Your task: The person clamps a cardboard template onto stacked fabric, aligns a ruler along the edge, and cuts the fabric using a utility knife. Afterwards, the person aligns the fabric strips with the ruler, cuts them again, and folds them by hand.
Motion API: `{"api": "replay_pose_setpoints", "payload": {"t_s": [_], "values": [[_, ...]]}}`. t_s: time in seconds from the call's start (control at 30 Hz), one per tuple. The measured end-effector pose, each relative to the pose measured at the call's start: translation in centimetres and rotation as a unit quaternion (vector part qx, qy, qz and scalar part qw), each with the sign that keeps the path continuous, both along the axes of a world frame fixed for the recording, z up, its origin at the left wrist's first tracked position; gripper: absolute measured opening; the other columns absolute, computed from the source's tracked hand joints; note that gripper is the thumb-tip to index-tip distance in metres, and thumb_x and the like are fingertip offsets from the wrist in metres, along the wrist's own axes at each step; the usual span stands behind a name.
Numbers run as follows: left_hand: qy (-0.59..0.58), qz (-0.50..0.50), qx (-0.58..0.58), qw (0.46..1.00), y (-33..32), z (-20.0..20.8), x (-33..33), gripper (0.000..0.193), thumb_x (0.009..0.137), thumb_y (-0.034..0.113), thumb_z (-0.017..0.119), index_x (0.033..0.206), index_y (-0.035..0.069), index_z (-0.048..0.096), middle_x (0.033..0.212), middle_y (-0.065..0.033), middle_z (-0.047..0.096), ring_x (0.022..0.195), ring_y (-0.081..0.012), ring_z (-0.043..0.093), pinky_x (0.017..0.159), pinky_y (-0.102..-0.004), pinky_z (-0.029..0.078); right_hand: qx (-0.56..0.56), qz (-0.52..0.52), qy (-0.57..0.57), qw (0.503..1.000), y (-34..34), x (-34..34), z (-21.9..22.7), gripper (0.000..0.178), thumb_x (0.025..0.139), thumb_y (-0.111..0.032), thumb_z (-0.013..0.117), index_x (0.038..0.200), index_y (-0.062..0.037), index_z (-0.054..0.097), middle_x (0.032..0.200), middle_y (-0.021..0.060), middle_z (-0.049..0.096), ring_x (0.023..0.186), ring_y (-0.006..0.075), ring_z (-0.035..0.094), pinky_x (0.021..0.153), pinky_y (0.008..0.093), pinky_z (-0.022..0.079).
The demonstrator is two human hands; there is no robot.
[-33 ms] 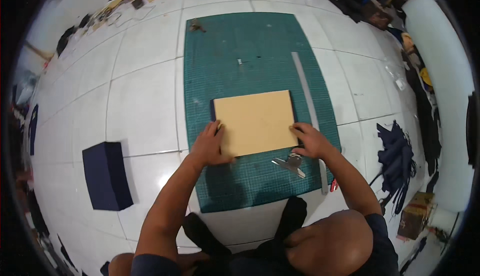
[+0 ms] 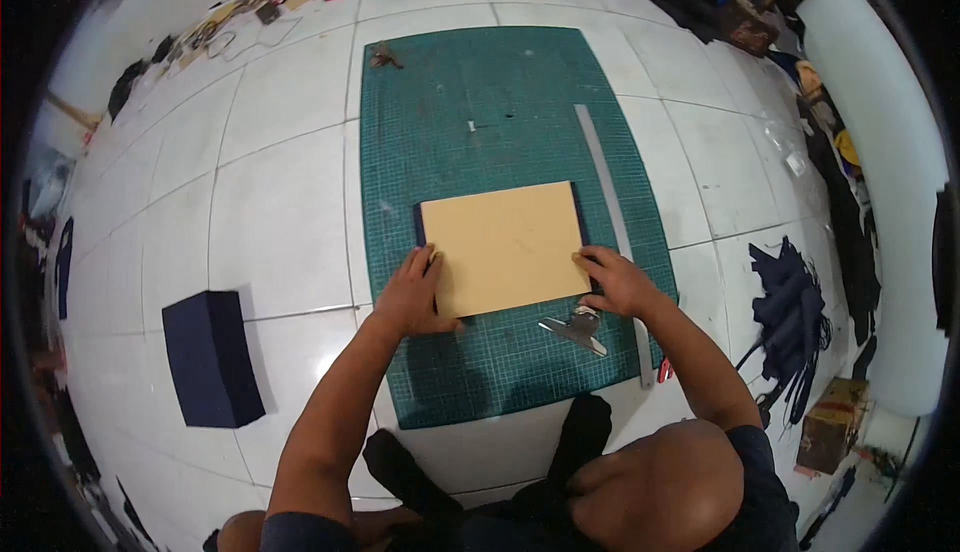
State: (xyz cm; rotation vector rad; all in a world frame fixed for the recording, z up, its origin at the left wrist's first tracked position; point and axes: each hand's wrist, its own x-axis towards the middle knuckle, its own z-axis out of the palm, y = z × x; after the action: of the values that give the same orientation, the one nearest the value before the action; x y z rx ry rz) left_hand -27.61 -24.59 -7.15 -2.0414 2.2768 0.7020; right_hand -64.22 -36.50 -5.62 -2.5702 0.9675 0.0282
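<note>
A tan rectangular board (image 2: pixel 505 247) lies flat on the green cutting mat (image 2: pixel 465 82). Dark navy fabric shows from under its left and right edges. My left hand (image 2: pixel 410 295) is closed on the board's near left corner, fingers over the left edge and thumb along the near edge. On the right edge, close to the near corner, my right hand (image 2: pixel 618 280) grips the board with its fingertips. A silver bulldog clip (image 2: pixel 577 330) lies just below that hand, close to its thumb; whether they touch, I cannot tell.
A long metal ruler (image 2: pixel 612 197) runs along the mat's right side, with a small red tool (image 2: pixel 665 370) by its near end. A navy box-shaped piece (image 2: pixel 212 357) stands on the tiles at left. Navy fabric scraps (image 2: pixel 787 302) and a large pale roll (image 2: pixel 880 202) lie at right.
The whole view has shifted very slightly. Both hands keep their places on the board, and nothing has been let go.
</note>
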Motion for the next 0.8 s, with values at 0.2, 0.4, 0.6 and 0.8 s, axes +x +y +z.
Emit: {"api": "replay_pose_setpoints", "payload": {"t_s": [0.2,0.4,0.6,0.8], "values": [[0.041,0.008,0.025,0.999,-0.6,0.1,-1.2,0.107,0.060,0.038,0.091,0.146,0.002,0.037,0.157,-0.0259,0.020,0.145,-0.0442,0.024,0.116,-0.0512,0.034,0.041,-0.036,0.017,0.998,0.4,-1.1,-0.5,0.069,0.080,-0.022,0.078,0.140,-0.0077,0.048,0.144,0.0138,0.044,0.133,0.0323,0.045,0.110,0.0421,0.042],[0.094,0.024,0.020,0.995,-0.2,0.1,-0.5,0.106,0.062,0.028,0.091,0.147,0.002,0.035,0.159,-0.0259,0.014,0.146,-0.0419,0.024,0.117,-0.0451,0.034,0.050,-0.048,-0.018,0.997,0.8,-0.9,-0.7,0.064,0.081,-0.018,0.077,0.138,-0.0077,0.050,0.146,0.0133,0.044,0.134,0.0310,0.045,0.112,0.0408,0.041],[0.097,0.041,0.048,0.993,-0.6,1.0,-1.4,0.106,0.062,0.027,0.092,0.149,0.004,0.034,0.160,-0.0242,0.011,0.146,-0.0403,0.025,0.116,-0.0436,0.037,0.050,-0.063,-0.015,0.997,0.7,-1.2,-0.9,0.062,0.082,-0.016,0.076,0.138,-0.0085,0.051,0.148,0.0104,0.043,0.136,0.0285,0.044,0.113,0.0400,0.041],[0.072,0.038,0.048,0.996,-0.5,1.2,-2.0,0.102,0.067,0.032,0.089,0.149,0.005,0.034,0.161,-0.0227,0.012,0.146,-0.0410,0.025,0.115,-0.0454,0.037,0.072,-0.079,-0.025,0.994,0.7,-1.7,-1.2,0.062,0.081,-0.016,0.077,0.137,-0.0090,0.052,0.149,0.0082,0.042,0.137,0.0279,0.043,0.114,0.0395,0.040]]}}
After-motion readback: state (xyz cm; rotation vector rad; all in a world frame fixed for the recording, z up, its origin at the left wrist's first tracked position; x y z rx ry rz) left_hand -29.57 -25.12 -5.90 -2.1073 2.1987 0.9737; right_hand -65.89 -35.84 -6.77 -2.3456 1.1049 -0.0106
